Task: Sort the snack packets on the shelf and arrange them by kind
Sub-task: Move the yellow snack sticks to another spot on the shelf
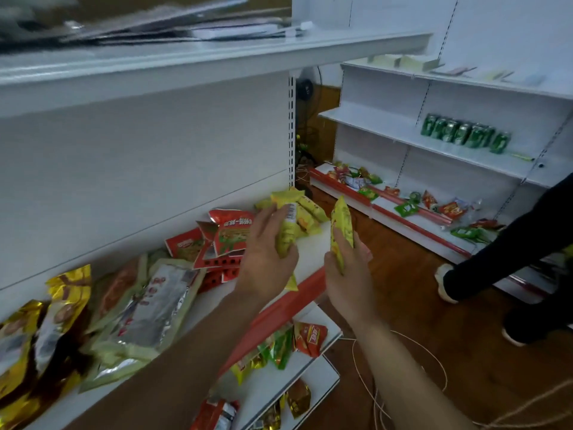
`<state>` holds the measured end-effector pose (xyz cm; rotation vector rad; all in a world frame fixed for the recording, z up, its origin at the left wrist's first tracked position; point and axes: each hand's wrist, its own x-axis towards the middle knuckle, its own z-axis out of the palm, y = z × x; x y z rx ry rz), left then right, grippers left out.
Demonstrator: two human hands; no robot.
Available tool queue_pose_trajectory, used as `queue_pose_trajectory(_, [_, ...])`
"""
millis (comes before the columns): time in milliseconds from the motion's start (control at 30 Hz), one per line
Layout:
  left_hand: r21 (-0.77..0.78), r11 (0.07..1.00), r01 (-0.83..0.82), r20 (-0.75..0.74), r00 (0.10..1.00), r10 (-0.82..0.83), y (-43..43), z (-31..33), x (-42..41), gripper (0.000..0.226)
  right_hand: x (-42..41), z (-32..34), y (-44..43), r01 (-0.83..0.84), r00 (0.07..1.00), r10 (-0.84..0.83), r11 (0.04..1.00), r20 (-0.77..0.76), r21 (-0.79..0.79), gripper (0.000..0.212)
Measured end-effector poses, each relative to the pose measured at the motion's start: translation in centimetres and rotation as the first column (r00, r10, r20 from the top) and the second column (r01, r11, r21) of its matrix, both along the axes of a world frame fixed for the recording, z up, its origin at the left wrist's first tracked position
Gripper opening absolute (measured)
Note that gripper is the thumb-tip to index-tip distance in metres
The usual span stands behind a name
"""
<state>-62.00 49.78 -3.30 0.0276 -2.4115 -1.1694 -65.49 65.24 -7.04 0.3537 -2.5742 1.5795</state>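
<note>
Far left of the shelf (310, 252): gold packets (62, 293) lie heaped and overlapping. Just beside them, pale green and silver packets (148, 308) lie flat in a loose stack. Next along, red packets (223, 237) sit near the back panel, several of them crumpled.

The left hand (266, 252) is above the shelf, its fingers curled round a barcoded yellow packet (286, 231) (barcode facing the camera). Behind it, at the right end of the shelf, is a pile of yellow packets (307, 212) of like kind.

The right hand (347, 274) is just off the shelf's end. It grips a second yellow packet (341, 228) by its lower part, and the packet stands upright. The two hands are near each other, not touching.

A red price strip (279, 308) runs along the shelf edge. The lower shelf (322, 333) below carries mixed packets (294, 339) in red, green and yellow.

At right, a separate shelving unit holds green cans (465, 135) in a row, with scattered packets (412, 206) on its bottom level. A person's dark-clad leg (508, 246) stands before it on the wooden floor (434, 305)
</note>
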Motion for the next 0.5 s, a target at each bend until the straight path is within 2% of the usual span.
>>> queue_pose_trajectory(67, [-0.155,0.987,0.035,0.080,0.997,-0.023,1.0,-0.9,-2.7,0.060,-2.7,-0.3,0.1,0.000,0.999,-0.005,0.992,0.035,0.128,0.053])
queue_pose_trajectory(167, [-0.392,0.914,0.108,0.313,0.950,0.022,1.9,-3.1,-5.8,0.051,-5.3,-1.6,-0.2,-0.081,0.995,0.060,0.944,0.075,0.319,0.055])
queue_pose_trajectory(200, [-0.468,0.871,0.152,0.371,0.928,0.037,1.9,-3.8,-6.4,0.049,-5.7,-2.1,-0.2,-0.103,0.993,0.074,0.934,0.097,0.343,0.055])
queue_pose_trajectory(267, [-0.574,0.791,0.211,0.397,0.917,0.044,1.5,-4.7,-7.1,0.049,-6.5,-2.7,0.0,-0.118,0.990,0.087,0.944,0.112,0.309,0.053])
queue_pose_trajectory(333, [-0.576,0.788,0.219,0.383,0.924,0.023,1.0,-5.0,-7.5,0.050,-7.1,-2.8,0.2,-0.103,0.992,0.077,0.954,0.102,0.282,0.052])
queue_pose_trajectory(500, [-0.471,0.858,0.205,0.359,0.933,-0.026,0.9,-4.0,-7.0,0.047,-8.2,-1.8,0.2,-0.041,0.998,0.021,0.934,0.059,0.354,0.043])
